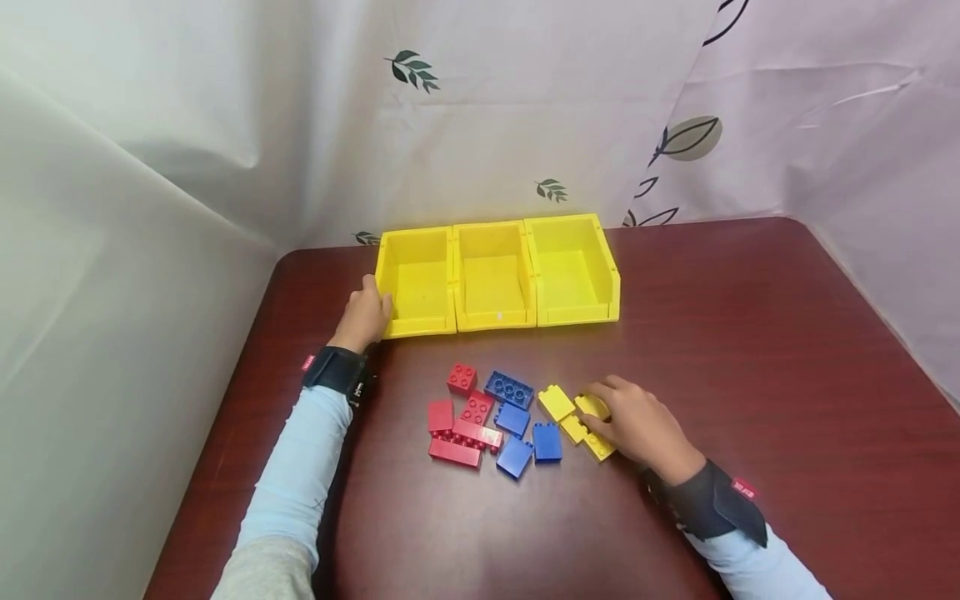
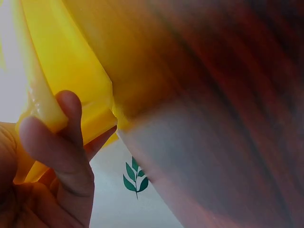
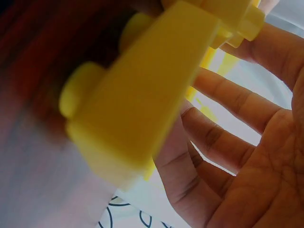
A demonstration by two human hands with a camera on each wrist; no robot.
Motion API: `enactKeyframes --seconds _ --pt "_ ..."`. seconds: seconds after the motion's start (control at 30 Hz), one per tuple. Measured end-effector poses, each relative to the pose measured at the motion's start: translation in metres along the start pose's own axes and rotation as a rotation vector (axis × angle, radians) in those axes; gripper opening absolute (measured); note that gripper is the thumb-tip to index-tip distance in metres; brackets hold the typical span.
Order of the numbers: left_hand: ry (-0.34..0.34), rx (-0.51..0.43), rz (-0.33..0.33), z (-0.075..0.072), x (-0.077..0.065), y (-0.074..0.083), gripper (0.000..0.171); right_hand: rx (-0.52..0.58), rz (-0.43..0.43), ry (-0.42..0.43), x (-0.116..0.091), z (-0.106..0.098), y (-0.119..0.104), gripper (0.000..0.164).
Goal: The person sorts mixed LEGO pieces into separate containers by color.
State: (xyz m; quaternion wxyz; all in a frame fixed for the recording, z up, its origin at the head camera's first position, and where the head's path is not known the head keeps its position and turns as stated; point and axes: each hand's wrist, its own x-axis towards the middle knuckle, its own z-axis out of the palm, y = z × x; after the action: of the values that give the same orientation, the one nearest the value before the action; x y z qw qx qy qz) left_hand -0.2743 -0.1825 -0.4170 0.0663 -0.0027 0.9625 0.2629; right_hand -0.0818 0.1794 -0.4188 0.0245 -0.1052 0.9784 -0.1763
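Observation:
My left hand (image 1: 362, 317) grips the side wall of the leftmost yellow bin (image 1: 419, 327), the thumb on one side and fingers on the other, as the left wrist view shows. At the right of the brick pile, my right hand (image 1: 647, 423) has thumb and fingers around a yellow toy building brick (image 1: 592, 406). Other yellow bricks (image 1: 556, 403) lie right beside it. A yellow brick (image 3: 142, 90) with round studs fills the middle of the right wrist view, in front of the fingers (image 3: 237, 95).
A middle bin (image 1: 495, 319) and a right bin (image 1: 577, 314) stand in a row with the left one. Several blue bricks (image 1: 514, 457) and red bricks (image 1: 455, 452) lie on the dark red table (image 1: 420, 533). Patterned white curtain (image 1: 480, 150) hangs behind.

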Motion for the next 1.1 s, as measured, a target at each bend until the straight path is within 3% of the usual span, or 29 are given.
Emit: enactKeyframes --seconds 0.33,0.53,0.63,0.73,0.93,1.1 --pt "-0.027 0.003 -0.009 -0.004 -0.004 0.000 0.042 0.009 0.008 0.038 0.003 -0.004 0.002 0.035" --pt "-0.053 -0.007 0.005 -0.002 -0.006 -0.001 0.041 -0.015 -0.035 0.095 0.019 -0.032 0.004 0.043" --pt "-0.050 -0.004 0.020 -0.001 -0.009 0.000 0.039 -0.037 -0.088 0.149 0.038 -0.054 0.000 0.042" --pt "-0.037 0.000 0.027 0.001 -0.013 0.002 0.039 -0.047 -0.071 0.140 0.064 -0.073 -0.004 0.043" --pt "-0.030 -0.003 0.024 0.003 -0.022 0.008 0.038 -0.028 0.103 -0.018 0.127 -0.089 -0.002 0.047" --pt "-0.018 0.003 0.023 0.003 -0.026 0.006 0.036 -0.025 0.132 -0.121 0.171 -0.086 -0.001 0.045"
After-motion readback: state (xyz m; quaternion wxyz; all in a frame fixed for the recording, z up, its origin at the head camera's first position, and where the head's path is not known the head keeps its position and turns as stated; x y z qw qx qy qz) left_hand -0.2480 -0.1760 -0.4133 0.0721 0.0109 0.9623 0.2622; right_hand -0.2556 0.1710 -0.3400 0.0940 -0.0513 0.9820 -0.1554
